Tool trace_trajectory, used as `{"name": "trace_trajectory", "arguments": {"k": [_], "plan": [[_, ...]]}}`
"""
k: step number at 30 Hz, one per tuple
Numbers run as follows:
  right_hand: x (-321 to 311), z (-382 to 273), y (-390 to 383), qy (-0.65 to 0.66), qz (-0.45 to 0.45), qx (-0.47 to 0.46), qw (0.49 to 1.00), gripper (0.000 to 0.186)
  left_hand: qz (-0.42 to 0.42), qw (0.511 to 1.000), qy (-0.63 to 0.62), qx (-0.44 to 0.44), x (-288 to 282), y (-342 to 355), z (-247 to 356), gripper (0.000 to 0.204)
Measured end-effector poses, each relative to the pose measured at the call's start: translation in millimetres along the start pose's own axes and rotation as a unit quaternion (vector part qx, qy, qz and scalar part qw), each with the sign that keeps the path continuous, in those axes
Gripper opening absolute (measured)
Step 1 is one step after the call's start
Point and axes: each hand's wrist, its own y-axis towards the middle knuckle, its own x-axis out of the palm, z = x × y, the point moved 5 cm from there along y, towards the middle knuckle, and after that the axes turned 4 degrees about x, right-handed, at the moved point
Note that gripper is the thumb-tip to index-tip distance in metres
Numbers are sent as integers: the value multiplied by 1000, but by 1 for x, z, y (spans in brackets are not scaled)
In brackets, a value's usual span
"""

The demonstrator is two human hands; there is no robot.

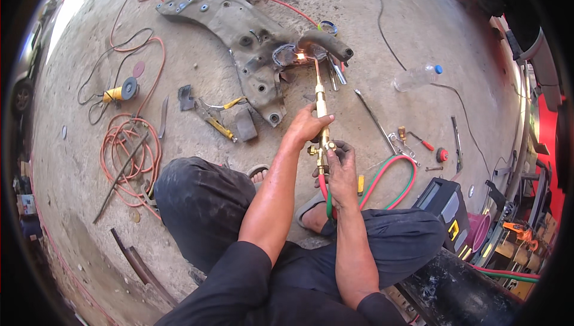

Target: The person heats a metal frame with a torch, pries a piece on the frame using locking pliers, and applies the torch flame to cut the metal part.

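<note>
Both hands, left hand (308, 125) & right hand (341, 167), clamped round torch (321, 110); flame (301, 57) on far subframe (251, 39) w/ hoses (388, 176) near — burn risk.

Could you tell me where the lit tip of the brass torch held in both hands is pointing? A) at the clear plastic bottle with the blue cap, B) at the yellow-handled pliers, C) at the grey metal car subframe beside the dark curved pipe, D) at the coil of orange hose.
C: the bright flame at the tip of the brass torch sits against the grey metal subframe, right beside the dark curved pipe; left hand and right hand both grip the torch.
</note>
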Motion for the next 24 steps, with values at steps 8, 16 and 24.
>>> {"name": "trace_trajectory", "arguments": {"k": [8,16,24], "plan": [[-3,-1,1,-1,-2,5,1000,35,-1,1000,-4,16,2,2,-2,73],[-4,1,3,15,-4,-2,1000,34,21,999,13,47,6,9,-10,72],[-5,0,3,25,-9,2,1000,33,6,999,-6,32,5,0,1,72]]}}
